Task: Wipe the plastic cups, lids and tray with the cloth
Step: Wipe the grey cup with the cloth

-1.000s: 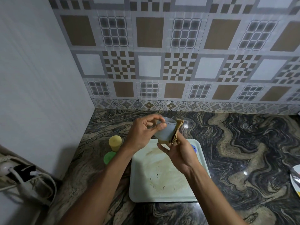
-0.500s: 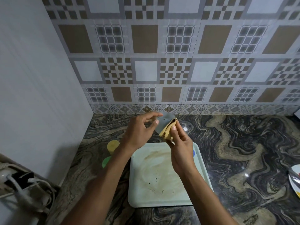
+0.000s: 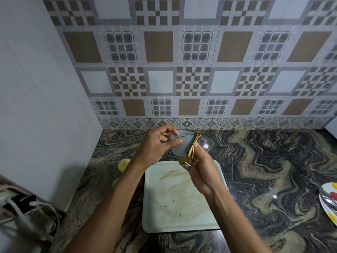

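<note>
My left hand [image 3: 155, 148] grips the rim of a pale blue plastic cup [image 3: 182, 145], held in the air above the far edge of the tray. My right hand [image 3: 200, 168] presses a folded yellow-brown cloth [image 3: 194, 145] against the cup's right side. Below lies a pale green tray [image 3: 155, 216] with brown smears and dark specks on it. A yellow cup [image 3: 124, 164] stands upside down to the left of the tray, with a green lid [image 3: 115, 182] just in front of it, partly hidden by my left forearm.
The dark marbled counter [image 3: 264, 170] runs to a tiled back wall and a plain white wall on the left. A patterned plate [image 3: 328, 201] with a spoon sits at the right edge. Cables and a plug [image 3: 21, 207] lie at the lower left.
The cup has turned in my hands, from tilted to more upright. My right hand and the cloth have slid along the cup's side. The camera view has shifted slightly.
</note>
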